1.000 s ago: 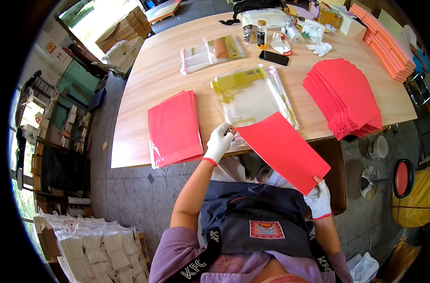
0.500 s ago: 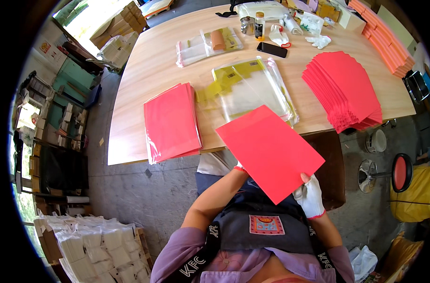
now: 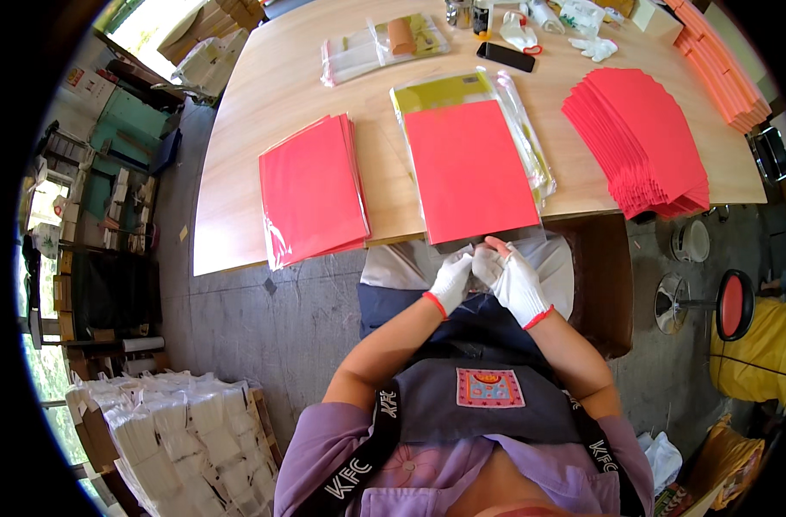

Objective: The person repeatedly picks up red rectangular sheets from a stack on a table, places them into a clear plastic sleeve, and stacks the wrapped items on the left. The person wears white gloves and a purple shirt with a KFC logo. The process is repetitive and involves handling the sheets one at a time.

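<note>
A red sheet (image 3: 472, 172) lies flat over the stack of clear plastic bags (image 3: 535, 159) at the table's near edge. Clear film shows just past its near edge and appears to run toward my hands. My left hand (image 3: 452, 278), in a white glove with red trim, is closed with its fingers pinched at that film. Close beside it, my right hand (image 3: 509, 280) has curled fingers, with bare fingertips poking from its glove; it also seems to grip the film. The exact contact is hard to see.
To the left lies a stack of red sheets in clear bags (image 3: 311, 194); to the right, a fanned pile of red sheets (image 3: 638, 142). Farther back are a black phone (image 3: 506, 57), a white glove (image 3: 593, 48) and another bag bundle (image 3: 350, 59). A brown seat (image 3: 604, 289) stands below the edge.
The red sheet has gone from my hands above my lap to lying straight on the bag stack. Both hands have let it go and come together below its near edge.
</note>
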A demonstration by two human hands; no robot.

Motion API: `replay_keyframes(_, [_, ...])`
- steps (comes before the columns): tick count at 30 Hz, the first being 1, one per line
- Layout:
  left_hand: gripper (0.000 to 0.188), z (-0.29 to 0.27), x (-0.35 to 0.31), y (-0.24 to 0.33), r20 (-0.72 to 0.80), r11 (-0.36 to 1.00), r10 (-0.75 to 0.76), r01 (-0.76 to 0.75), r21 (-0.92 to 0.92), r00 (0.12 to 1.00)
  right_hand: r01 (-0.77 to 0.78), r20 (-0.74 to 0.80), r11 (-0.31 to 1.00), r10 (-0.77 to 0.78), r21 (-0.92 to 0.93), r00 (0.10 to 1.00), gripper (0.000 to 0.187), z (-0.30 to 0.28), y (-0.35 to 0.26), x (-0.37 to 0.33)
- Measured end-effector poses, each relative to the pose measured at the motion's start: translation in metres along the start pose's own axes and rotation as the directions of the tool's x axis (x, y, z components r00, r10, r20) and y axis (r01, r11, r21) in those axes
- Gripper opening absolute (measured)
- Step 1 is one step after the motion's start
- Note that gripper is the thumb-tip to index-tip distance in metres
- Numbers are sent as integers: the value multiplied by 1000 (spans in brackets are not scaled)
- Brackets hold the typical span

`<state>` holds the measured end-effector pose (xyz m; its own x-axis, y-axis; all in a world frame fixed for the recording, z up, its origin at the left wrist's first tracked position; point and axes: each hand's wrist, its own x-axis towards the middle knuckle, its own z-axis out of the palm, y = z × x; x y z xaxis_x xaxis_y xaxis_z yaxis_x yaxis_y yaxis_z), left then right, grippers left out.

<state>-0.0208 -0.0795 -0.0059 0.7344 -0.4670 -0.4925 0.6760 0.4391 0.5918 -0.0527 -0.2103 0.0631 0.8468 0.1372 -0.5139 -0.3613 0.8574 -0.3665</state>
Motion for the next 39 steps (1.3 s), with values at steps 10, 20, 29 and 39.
replay_keyframes(10, [18,-25,-50,73,-199,931,151,-71,358,968,343,565,-661,-151,-668,811,12,40,24,30])
replay_keyframes(20, [17,-24,-55,80,-242,911,268,-164,377,932,319,293,480,-130,-818,947,6,35,-26,3])
replay_keyframes(29, [24,-51,-62,87,-151,749,285,-121,651,947,99,-212,543,-480,-834,851,7,-162,-137,-67])
replay_keyframes(39, [24,-14,-71,97,-187,817,244,-98,568,952,498,569,-459,-19,-735,822,18,61,0,17])
